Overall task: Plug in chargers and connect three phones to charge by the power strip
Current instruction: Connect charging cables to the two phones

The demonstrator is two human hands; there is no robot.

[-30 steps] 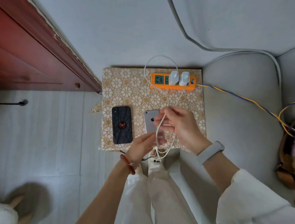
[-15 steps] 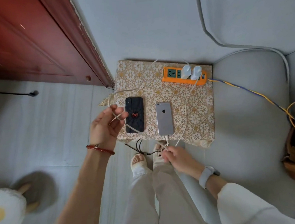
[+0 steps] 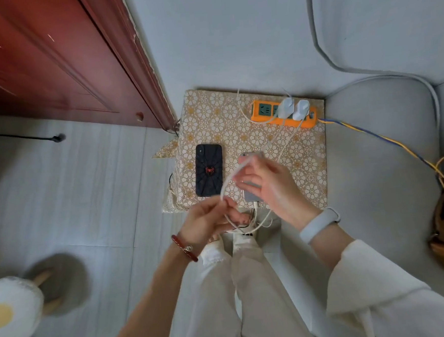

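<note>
An orange power strip (image 3: 263, 111) lies at the back of a small floral-covered table (image 3: 305, 167), with two white chargers (image 3: 293, 108) plugged into it. A black phone with a red spider case (image 3: 208, 169) lies face down on the left. A silver phone (image 3: 250, 192) lies to its right, partly hidden by my right hand, with a white cable in its bottom end. My left hand (image 3: 206, 220) and my right hand (image 3: 267, 183) both pinch a second white cable (image 3: 227, 180) above the phones.
A red wooden door (image 3: 48, 62) stands at the left. A grey sofa (image 3: 383, 169) adjoins the table on the right, with a blue-yellow cord (image 3: 378, 137) across it. A fried-egg plush (image 3: 6, 315) lies on the floor at lower left. My legs are below the table.
My left hand came in from the left side to the middle with the cable. My right hand rose from the silver phone's bottom edge and took hold of the same cable.
</note>
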